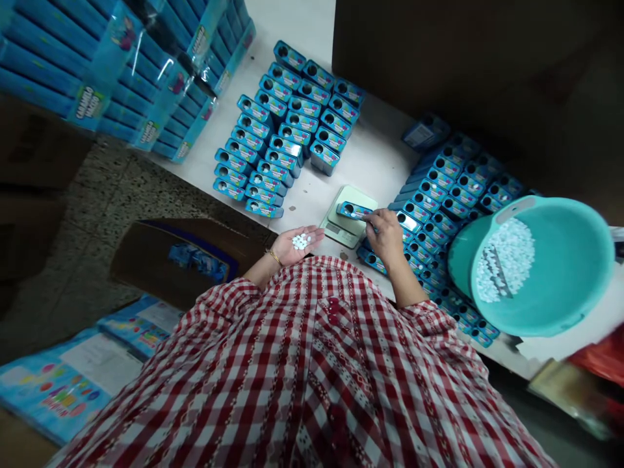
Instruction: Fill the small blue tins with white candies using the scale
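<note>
My left hand [288,247] lies palm up and flat, fingers stretched out, with a small heap of white candies [301,241] resting on it. On the table in front is a pale kitchen scale [336,235]. A small blue candy box [355,210] with a round hole in its top is on the scale. The fingertips of my right hand [387,235] are closed together at the right end of that box. Whether they grip the box or a candy at its top is too small to make out.
Rows of blue boxes [277,140] stand at the back left, and more rows [441,201] at the right. A turquoise tub [560,260] of white candies holds a scoop [496,270]. Wrapped box stacks [117,71] rise at far left; an opened carton [160,237] sits below the table edge.
</note>
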Demonstrator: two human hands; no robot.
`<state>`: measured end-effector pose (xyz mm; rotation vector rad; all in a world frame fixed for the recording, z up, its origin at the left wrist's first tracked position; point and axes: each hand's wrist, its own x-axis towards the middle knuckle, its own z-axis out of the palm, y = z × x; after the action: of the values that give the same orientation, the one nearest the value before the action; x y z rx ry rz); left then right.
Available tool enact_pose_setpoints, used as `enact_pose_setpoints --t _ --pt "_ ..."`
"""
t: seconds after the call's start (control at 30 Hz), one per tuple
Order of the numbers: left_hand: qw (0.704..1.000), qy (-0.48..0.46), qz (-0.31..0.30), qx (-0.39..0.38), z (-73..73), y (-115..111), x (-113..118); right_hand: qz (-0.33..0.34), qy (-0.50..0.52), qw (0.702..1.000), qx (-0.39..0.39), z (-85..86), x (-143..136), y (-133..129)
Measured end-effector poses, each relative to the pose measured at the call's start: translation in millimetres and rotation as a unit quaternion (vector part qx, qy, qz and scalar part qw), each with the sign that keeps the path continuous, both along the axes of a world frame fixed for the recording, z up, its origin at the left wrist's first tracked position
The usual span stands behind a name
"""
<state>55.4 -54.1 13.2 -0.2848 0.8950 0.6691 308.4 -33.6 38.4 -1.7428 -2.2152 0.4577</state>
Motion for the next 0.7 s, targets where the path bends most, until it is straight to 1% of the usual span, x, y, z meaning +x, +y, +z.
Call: enact_pose_setpoints --t 0.1,0.17,0.3,0.37,0.4,0.47,0.53,0.57,0.63,0.7 --pt "0.999 0.037 0.017 -0.012 0.5 -2.7 -7.1 0.029 -0.042 0.999 -0.020 -1.6 -4.4 -0.7" --pt "0.998 0.049 0.017 -0.017 1.4 -3.3 -8.7 0.032 -0.050 0.998 -0.025 -1.7 -8.1 2.5" --pt "0.999 0.038 0.006 -0.011 5.6 -2.3 -6.4 0.002 -0.013 1.000 -0.015 4.5 -11.6 6.2" --pt "1.000 0.023 -0.004 -0.006 6.8 -2.0 -3.5 0.009 0.025 0.999 -0.024 10.2 -16.2 1.9" --pt "1.000 0.012 -0.010 -0.004 6.5 -2.2 -1.6 0.029 0.046 0.998 -0.038 12.7 -20.9 -2.0" --pt "1.000 -0.014 -0.023 -0.008 3.7 -3.7 2.8 0.100 0.080 0.988 -0.082 15.3 -35.7 -12.0" --pt "0.998 -0.042 -0.035 -0.016 -2.0 -6.4 6.6 0.187 0.082 0.970 -0.135 13.5 -55.1 -22.1" --pt "0.997 -0.054 -0.043 -0.019 -5.4 -8.2 7.6 0.219 0.071 0.960 -0.160 11.2 -64.6 -26.1" --pt "0.995 -0.069 -0.063 -0.018 -12.0 -11.8 7.2 0.258 0.050 0.945 -0.194 6.0 -79.7 -30.7" --pt "0.993 -0.067 -0.094 -0.013 -16.1 -14.8 3.9 0.273 0.043 0.938 -0.211 2.6 -87.3 -31.4"
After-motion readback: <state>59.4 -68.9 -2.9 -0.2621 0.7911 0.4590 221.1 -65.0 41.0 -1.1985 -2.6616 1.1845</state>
